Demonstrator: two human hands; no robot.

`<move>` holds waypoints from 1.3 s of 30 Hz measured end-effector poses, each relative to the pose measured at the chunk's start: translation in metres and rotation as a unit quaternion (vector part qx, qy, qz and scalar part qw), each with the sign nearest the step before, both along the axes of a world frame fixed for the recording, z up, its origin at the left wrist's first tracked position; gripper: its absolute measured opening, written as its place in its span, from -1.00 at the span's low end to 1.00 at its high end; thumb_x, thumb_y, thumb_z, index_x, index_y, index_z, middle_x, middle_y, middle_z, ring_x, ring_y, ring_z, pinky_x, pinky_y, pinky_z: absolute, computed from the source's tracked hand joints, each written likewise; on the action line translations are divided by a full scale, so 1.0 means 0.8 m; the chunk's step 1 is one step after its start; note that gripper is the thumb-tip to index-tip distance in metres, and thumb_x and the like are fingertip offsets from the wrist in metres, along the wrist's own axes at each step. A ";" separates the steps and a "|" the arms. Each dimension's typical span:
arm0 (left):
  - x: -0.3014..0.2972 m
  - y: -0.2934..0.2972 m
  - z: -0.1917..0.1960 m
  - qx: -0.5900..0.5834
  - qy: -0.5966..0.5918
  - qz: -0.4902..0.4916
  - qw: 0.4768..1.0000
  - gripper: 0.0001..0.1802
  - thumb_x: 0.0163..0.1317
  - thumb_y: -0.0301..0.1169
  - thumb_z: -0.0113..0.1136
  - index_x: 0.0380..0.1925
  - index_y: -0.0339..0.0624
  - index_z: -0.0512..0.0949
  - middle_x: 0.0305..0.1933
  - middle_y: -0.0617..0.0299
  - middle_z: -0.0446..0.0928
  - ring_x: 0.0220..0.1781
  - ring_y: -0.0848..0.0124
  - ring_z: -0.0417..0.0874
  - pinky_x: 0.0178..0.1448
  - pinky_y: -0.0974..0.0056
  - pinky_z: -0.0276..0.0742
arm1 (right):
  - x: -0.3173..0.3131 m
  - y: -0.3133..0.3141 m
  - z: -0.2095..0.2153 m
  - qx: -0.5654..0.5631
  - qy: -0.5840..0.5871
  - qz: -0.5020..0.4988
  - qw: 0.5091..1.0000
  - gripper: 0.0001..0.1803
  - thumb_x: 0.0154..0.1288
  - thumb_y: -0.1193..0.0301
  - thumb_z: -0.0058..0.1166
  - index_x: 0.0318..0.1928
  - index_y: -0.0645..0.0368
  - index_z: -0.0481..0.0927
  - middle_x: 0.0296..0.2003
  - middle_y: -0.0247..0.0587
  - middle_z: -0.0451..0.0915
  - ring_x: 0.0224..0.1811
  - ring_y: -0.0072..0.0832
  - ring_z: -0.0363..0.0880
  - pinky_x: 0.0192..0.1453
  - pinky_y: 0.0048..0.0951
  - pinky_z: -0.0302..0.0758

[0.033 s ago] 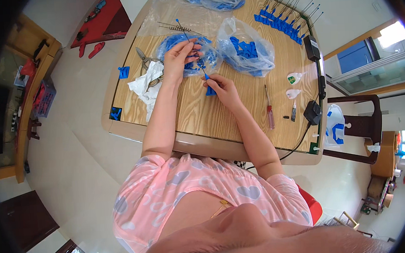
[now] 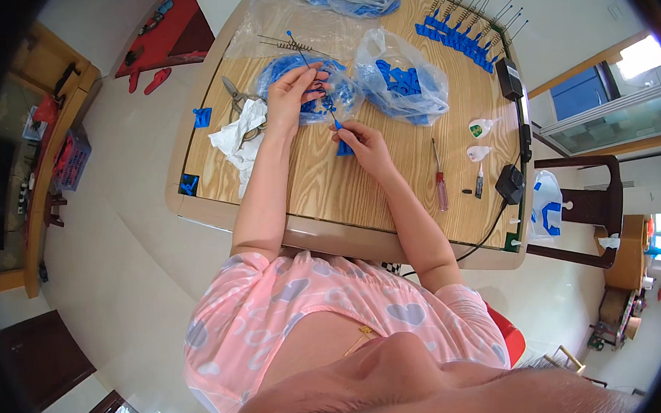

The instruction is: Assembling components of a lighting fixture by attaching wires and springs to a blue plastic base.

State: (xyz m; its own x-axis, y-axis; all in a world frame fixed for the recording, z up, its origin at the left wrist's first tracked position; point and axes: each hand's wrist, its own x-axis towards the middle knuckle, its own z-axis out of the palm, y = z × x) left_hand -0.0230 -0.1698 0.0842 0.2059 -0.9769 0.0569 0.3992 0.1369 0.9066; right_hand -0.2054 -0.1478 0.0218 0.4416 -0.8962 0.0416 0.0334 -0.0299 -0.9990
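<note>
My left hand (image 2: 290, 94) pinches a thin dark rod (image 2: 303, 51) with a small blue tip, held above the bag of small blue parts (image 2: 271, 72). My right hand (image 2: 364, 142) is closed on a blue plastic piece (image 2: 344, 150) near the middle of the table. The rod's lower end appears to reach down to that piece; the stretch between my hands is hard to make out against the blue parts. Beyond my left fingers lie several loose coil springs and wires (image 2: 281, 44) on clear plastic.
Left of my forearm are scissors (image 2: 234, 93) and crumpled white tissue (image 2: 239, 136). A second bag of blue pieces (image 2: 431, 87) sits farther right. Assembled blue pieces with springs (image 2: 452, 36) line the far right edge. A screwdriver (image 2: 441, 188) and a black adapter (image 2: 509, 184) lie nearer.
</note>
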 end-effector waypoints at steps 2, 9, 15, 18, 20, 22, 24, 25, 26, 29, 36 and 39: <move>0.006 -0.002 -0.008 -0.003 0.008 -0.006 1.000 -0.75 0.27 -0.37 0.13 -0.14 -0.31 0.58 -0.20 0.12 0.63 -0.23 0.39 0.67 -0.18 0.37 0.58 | 0.000 -0.001 -0.002 -0.002 0.006 0.003 1.000 -0.76 0.36 0.39 0.03 -0.07 0.27 0.59 -0.31 -0.31 0.63 -0.22 -0.65 0.56 -0.14 -0.61 0.43; 0.008 -0.006 -0.016 -0.014 0.008 0.002 1.000 -0.73 0.25 -0.36 0.16 -0.16 -0.35 0.58 -0.25 0.10 0.63 -0.27 0.40 0.66 -0.22 0.39 0.60 | -0.003 0.000 0.001 0.000 0.015 0.006 1.000 -0.77 0.36 0.37 0.03 -0.10 0.25 0.60 -0.36 -0.35 0.62 -0.26 -0.69 0.52 -0.19 -0.63 0.40; 0.008 -0.003 -0.005 -0.017 0.100 0.018 0.995 -0.76 0.27 -0.39 0.14 -0.12 -0.28 0.56 -0.26 0.18 0.63 -0.25 0.45 0.64 -0.19 0.38 0.55 | -0.006 -0.002 0.002 0.008 0.001 0.016 1.000 -0.76 0.35 0.37 0.04 -0.09 0.26 0.61 -0.34 -0.34 0.63 -0.26 -0.68 0.54 -0.18 -0.62 0.42; 0.016 -0.005 -0.012 -0.036 0.088 0.025 0.995 -0.74 0.25 -0.40 0.16 -0.10 -0.31 0.55 -0.29 0.17 0.63 -0.25 0.45 0.64 -0.19 0.38 0.56 | -0.006 -0.001 0.003 0.001 0.016 0.020 1.000 -0.75 0.35 0.37 0.04 -0.09 0.26 0.61 -0.33 -0.33 0.63 -0.26 -0.66 0.55 -0.18 -0.61 0.43; 0.018 -0.006 -0.015 -0.040 0.077 0.025 0.996 -0.73 0.24 -0.41 0.17 -0.10 -0.33 0.55 -0.29 0.17 0.62 -0.25 0.45 0.64 -0.18 0.38 0.56 | -0.007 -0.002 0.003 -0.001 0.024 0.020 0.999 -0.75 0.35 0.37 0.04 -0.09 0.26 0.61 -0.33 -0.32 0.63 -0.26 -0.66 0.55 -0.18 -0.61 0.43; 0.020 -0.006 -0.015 -0.044 0.067 0.026 0.996 -0.73 0.23 -0.42 0.18 -0.10 -0.34 0.54 -0.30 0.17 0.62 -0.24 0.45 0.64 -0.18 0.37 0.56 | -0.007 -0.001 0.002 -0.003 0.032 0.021 0.999 -0.75 0.35 0.37 0.04 -0.08 0.26 0.61 -0.33 -0.32 0.63 -0.26 -0.65 0.56 -0.17 -0.60 0.44; 0.021 -0.004 -0.014 -0.050 0.049 0.021 0.997 -0.73 0.21 -0.44 0.20 -0.12 -0.36 0.54 -0.30 0.15 0.62 -0.24 0.43 0.65 -0.18 0.37 0.56 | -0.007 -0.001 0.000 0.001 0.020 0.019 1.000 -0.75 0.34 0.37 0.05 -0.09 0.27 0.61 -0.33 -0.31 0.63 -0.25 -0.65 0.56 -0.17 -0.60 0.44; 0.022 -0.003 -0.013 -0.049 0.050 0.022 0.997 -0.73 0.21 -0.44 0.20 -0.12 -0.36 0.54 -0.30 0.15 0.62 -0.24 0.43 0.65 -0.18 0.37 0.56 | -0.006 0.000 0.005 0.002 0.020 0.019 1.000 -0.75 0.34 0.37 0.05 -0.09 0.27 0.61 -0.33 -0.31 0.63 -0.25 -0.65 0.56 -0.17 -0.60 0.44; 0.022 -0.002 -0.011 -0.043 0.037 0.032 0.998 -0.72 0.23 -0.42 0.18 -0.11 -0.36 0.54 -0.28 0.14 0.62 -0.23 0.44 0.64 -0.17 0.36 0.56 | -0.006 0.001 0.013 0.014 0.017 0.020 1.000 -0.75 0.34 0.37 0.05 -0.09 0.28 0.61 -0.32 -0.31 0.63 -0.25 -0.65 0.55 -0.17 -0.60 0.44; 0.028 -0.002 -0.003 -0.054 0.077 0.045 0.995 -0.69 0.27 -0.36 0.14 -0.08 -0.35 0.52 -0.24 0.15 0.60 -0.22 0.45 0.60 -0.15 0.33 0.55 | -0.013 -0.001 0.015 0.027 0.019 0.033 0.999 -0.74 0.33 0.37 0.06 -0.09 0.29 0.61 -0.31 -0.30 0.63 -0.25 -0.65 0.54 -0.17 -0.60 0.43; 0.072 -0.007 -0.020 -0.091 0.139 0.098 0.981 -0.68 0.32 -0.27 0.09 -0.05 -0.27 0.52 -0.23 0.22 0.57 -0.20 0.49 0.55 -0.11 0.34 0.49 | -0.021 -0.007 0.007 0.023 0.077 0.062 0.995 -0.73 0.34 0.39 0.04 -0.06 0.32 0.60 -0.28 -0.34 0.62 -0.26 -0.67 0.52 -0.15 -0.62 0.44; 0.070 -0.005 -0.015 -0.083 0.152 0.096 0.980 -0.74 0.30 -0.33 0.11 -0.13 -0.29 0.56 -0.25 0.20 0.59 -0.24 0.48 0.57 -0.14 0.34 0.51 | -0.020 -0.006 0.009 0.019 0.092 0.064 0.993 -0.72 0.33 0.38 0.06 -0.06 0.32 0.60 -0.30 -0.34 0.62 -0.27 -0.67 0.52 -0.16 -0.61 0.44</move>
